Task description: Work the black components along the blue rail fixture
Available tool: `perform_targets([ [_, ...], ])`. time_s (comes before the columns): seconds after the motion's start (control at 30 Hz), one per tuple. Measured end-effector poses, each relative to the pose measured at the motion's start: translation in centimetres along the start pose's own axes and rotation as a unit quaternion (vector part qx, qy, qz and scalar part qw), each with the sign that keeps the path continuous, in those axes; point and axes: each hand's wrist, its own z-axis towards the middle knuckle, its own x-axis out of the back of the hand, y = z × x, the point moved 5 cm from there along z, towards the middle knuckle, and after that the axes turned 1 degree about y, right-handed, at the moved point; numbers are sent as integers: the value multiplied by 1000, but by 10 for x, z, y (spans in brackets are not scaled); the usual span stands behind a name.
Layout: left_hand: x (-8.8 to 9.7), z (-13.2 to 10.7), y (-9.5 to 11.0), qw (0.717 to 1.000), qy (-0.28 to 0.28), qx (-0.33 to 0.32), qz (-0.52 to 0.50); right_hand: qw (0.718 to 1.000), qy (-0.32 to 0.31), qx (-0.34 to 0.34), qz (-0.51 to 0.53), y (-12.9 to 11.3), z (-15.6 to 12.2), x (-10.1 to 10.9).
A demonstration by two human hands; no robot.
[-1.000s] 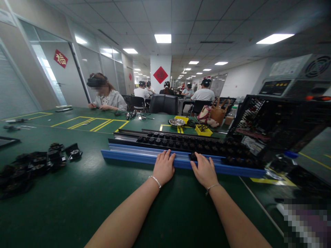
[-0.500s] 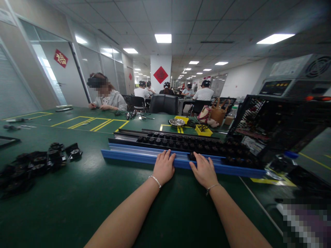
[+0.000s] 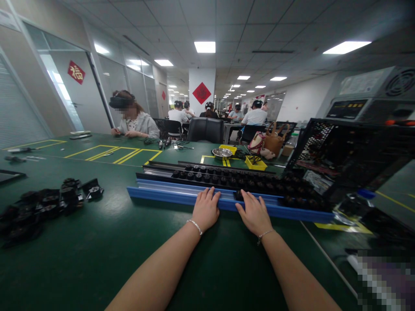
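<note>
A long blue rail (image 3: 162,195) lies across the green table (image 3: 97,255) in front of me. My left hand (image 3: 205,209) rests palm down on its near edge, fingers together over the rail. My right hand (image 3: 255,212) lies beside it, fingertips touching a small black part (image 3: 240,194) seated in the rail. More black parts fill the rail's right stretch (image 3: 298,202). Behind it a black rail (image 3: 223,178) carries a row of the same round black parts. Neither hand clearly grips anything.
A heap of loose black parts (image 3: 42,205) lies at the left. A black mesh crate (image 3: 350,151) stands at the right. Yellow trays (image 3: 255,163), a metal bowl (image 3: 221,153) and bags sit farther back. A seated person (image 3: 132,121) works at the far left; others sit beyond.
My right hand has slid slightly to the left along the blue rail. The left hand has stayed put.
</note>
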Motion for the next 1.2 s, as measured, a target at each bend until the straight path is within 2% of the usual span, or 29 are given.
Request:
perform_targets([
  [0.97,-1,0,0,1000,8,-1,1,1000,-2,18,-19,-3,-1,-4],
  [1.2,-3,0,-1,1000,11,-2,6,998,22,-11,-53,1,1,-7],
])
